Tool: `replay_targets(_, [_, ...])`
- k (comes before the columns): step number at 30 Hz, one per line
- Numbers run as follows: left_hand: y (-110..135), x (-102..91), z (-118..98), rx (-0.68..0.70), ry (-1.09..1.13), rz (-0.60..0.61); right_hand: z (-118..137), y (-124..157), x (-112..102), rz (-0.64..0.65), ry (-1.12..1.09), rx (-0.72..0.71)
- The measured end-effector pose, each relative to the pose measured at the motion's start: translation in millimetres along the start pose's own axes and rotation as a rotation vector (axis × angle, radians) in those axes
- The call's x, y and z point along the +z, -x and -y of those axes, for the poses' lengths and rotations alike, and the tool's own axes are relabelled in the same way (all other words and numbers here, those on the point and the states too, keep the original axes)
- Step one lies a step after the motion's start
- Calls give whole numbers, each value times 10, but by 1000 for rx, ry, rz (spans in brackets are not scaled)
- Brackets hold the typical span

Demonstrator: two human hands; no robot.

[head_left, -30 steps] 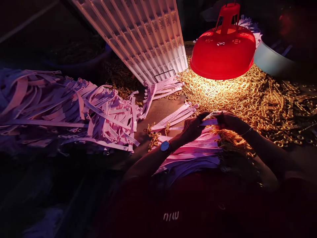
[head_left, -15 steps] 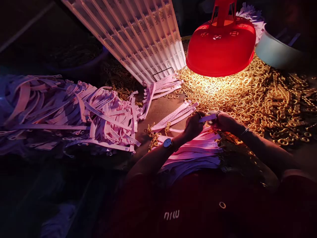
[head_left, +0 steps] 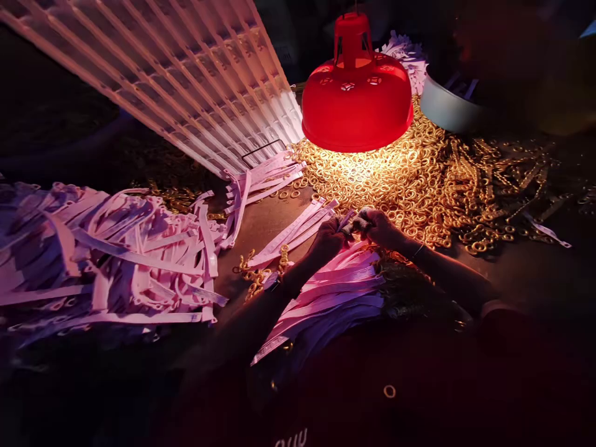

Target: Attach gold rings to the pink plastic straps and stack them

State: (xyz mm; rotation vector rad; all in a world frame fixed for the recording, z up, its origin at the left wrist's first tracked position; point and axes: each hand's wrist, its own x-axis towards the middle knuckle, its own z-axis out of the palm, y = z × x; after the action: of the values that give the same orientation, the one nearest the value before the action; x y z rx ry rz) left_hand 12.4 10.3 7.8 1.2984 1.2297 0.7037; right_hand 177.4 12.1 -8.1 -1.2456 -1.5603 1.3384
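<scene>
My left hand (head_left: 328, 237) has its fingers closed round a narrow pinkish strap (head_left: 345, 218), of which only a short piece shows. Right up against it, my right hand (head_left: 379, 228) pinches at the strap's other end; the fingertips of both hands meet and hide the exact grip. Dark coverings show on some fingertips. Below the hands lies a fanned stack of pinkish straps (head_left: 342, 279). A few more straps (head_left: 295, 233) lie beyond my left forearm, close to some linked gold rings (head_left: 255, 282).
Behind my hands spreads a heap of gold rings (head_left: 433, 186) under a red hanging lamp (head_left: 356, 105). A large strap pile (head_left: 135, 254) lies at left. A ribbed translucent panel (head_left: 186, 81) leans at the back. A pale basin (head_left: 449, 108) stands at the back right.
The view has swung right, so the scene sits further left in the picture. My hands have come closer together, and less of the strap shows between them. My left wrist has turned.
</scene>
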Motion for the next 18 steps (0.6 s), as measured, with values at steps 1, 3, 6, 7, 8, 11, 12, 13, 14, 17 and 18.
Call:
replay_targets(1, [-12, -20, -5, -3, 17, 9, 0, -16, 17, -18, 33, -15])
replay_targets(3, [-51, -58, -17, -8, 75, 31, -1, -49, 46, -87, 120, -58])
replay_targets(6, [-111, -100, -39, -96, 162, 93, 1, -72, 70, -161, 319, -158])
replay_targets(7, [-126, -109, -44, -145, 180, 110, 2, -72, 73, -163, 384, -189])
replay_targets(8, [-139, -116, -47, -196, 197, 122, 1, -72, 73, -154, 444, -219])
replay_targets(11, [-177, -118, -38, -335, 258, 135, -21, -88, 66, -101, 584, -327])
replay_targets(12, [-192, -111, -28, -364, 280, 143, -34, -106, 64, -87, 615, -363])
replay_targets(13, [-209, -102, -15, -374, 299, 147, -48, -131, 61, -75, 632, -395])
replay_targets(14, [-229, -90, -2, -363, 311, 145, -60, -164, 58, -69, 624, -419])
replay_targets(17, [-299, -50, 30, -203, 299, 54, -59, -300, 26, -127, 406, -427])
replay_targets(18, [-326, -40, 34, -133, 289, 9, -37, -351, -1, -157, 269, -409])
